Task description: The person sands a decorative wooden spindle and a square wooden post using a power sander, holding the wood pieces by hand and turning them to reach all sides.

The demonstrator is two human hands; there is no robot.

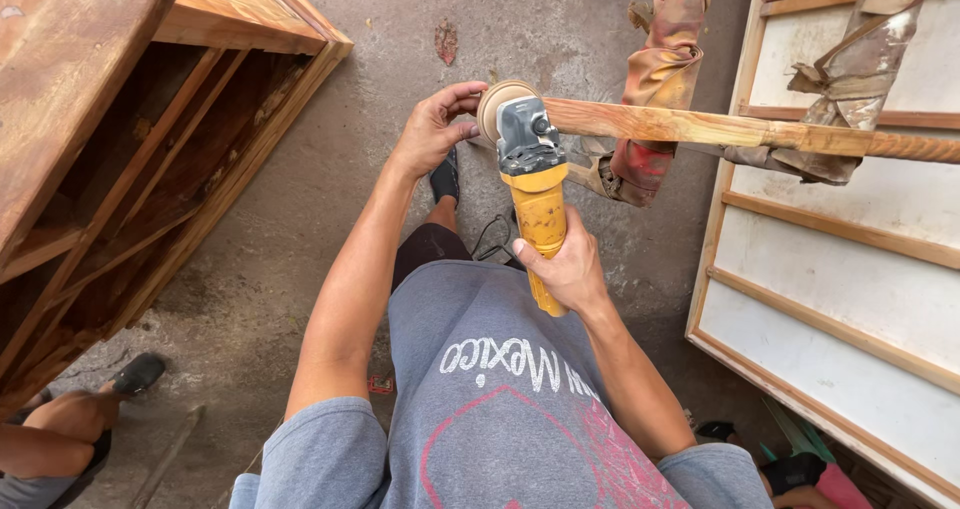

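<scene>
My right hand (568, 267) grips the yellow body of an angle grinder (536, 194) with a grey head. Its round sanding disc (496, 105) sits against the near end of a long turned wooden pole (720, 129) that runs off to the right. My left hand (437, 126) is up at the disc, fingers touching its rim. The pole is wrapped by stained red and tan cloth strips (660, 79) hanging from above.
A wooden cabinet frame (150, 159) lies at the left. A white panel with wooden battens (840, 269) leans at the right. Another person's arm and shoe (80, 419) show at the bottom left. Concrete floor (400, 29) lies below, with the grinder's black cord (490, 239).
</scene>
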